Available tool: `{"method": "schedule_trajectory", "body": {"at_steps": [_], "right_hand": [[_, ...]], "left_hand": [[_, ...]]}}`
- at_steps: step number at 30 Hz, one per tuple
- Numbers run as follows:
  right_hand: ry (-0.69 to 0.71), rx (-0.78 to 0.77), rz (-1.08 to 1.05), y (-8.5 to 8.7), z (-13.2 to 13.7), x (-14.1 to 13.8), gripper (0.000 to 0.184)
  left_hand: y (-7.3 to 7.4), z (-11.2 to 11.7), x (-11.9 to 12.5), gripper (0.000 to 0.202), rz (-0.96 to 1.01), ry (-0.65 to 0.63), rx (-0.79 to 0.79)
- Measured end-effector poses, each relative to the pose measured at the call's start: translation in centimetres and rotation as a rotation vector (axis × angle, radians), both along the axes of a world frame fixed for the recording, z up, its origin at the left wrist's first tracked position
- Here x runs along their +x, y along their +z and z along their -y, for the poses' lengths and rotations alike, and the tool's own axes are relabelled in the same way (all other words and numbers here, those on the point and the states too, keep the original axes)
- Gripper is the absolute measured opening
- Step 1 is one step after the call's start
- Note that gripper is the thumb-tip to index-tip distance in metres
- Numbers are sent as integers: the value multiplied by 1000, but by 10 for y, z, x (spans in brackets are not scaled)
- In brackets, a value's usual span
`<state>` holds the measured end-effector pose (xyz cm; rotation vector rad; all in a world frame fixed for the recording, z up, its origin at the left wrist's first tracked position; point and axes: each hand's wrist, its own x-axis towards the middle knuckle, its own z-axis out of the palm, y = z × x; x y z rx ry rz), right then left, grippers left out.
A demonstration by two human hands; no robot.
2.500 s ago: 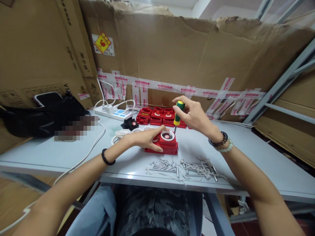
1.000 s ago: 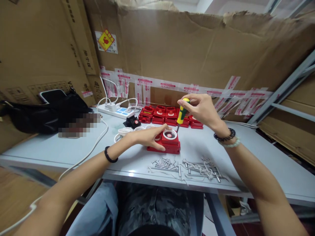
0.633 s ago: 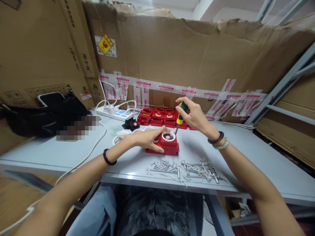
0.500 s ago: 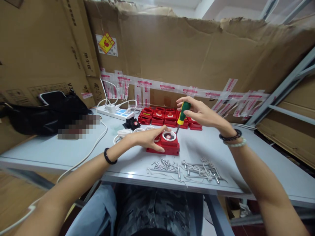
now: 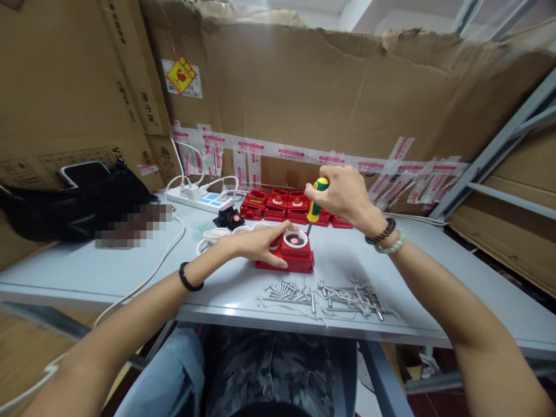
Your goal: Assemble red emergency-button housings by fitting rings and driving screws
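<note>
A red plastic box (image 5: 299,262) with a white ring (image 5: 285,239) on top sits on the table in front of me. My left hand (image 5: 262,244) grips its left side, thumb on the near face and fingers reaching over the top. In my right hand (image 5: 341,191) is a screwdriver (image 5: 317,202) with a green and yellow handle, its shaft tilted down. The tip meets the box's right side behind the ring; what it touches there is hidden. Loose screws (image 5: 286,289) lie nearer the table edge, beside metal rods with pale strings (image 5: 354,298).
Several red housings (image 5: 277,201) stand in a row behind. Left of the box are white rings (image 5: 216,234) and a black part (image 5: 229,218). A power strip (image 5: 202,200), a white cable (image 5: 163,263) and a black bag (image 5: 82,205) occupy the left. Cardboard (image 5: 282,87) walls the back.
My right hand has turned over the screwdriver handle and closed around it, where its fingers were looser before. My left hand stays on the box. The view has shifted slightly.
</note>
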<state>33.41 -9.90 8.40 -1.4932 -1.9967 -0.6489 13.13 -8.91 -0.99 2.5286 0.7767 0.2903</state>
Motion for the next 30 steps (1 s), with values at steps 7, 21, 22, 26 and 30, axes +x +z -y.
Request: {"method": "schedule_trajectory", "body": {"at_steps": [7,21,22,26,30], "right_hand": [[76,-132,3,-1,2,-3,32],[435,-373,61,22,9,17,21],[403,-344,53,21,9,15,23],[234,-249,-27,11,5,6,28],[65,-71,-100,-4,-1,0,26]], "left_hand": [[0,0,0,80,9,-16,-1],[0,0,0,81,5,-18,-15],[0,0,0,81,3,-19,-15],[-1,-1,0,85,-4,-5,-1],[-1,-2,0,86,3,-7,7]]}}
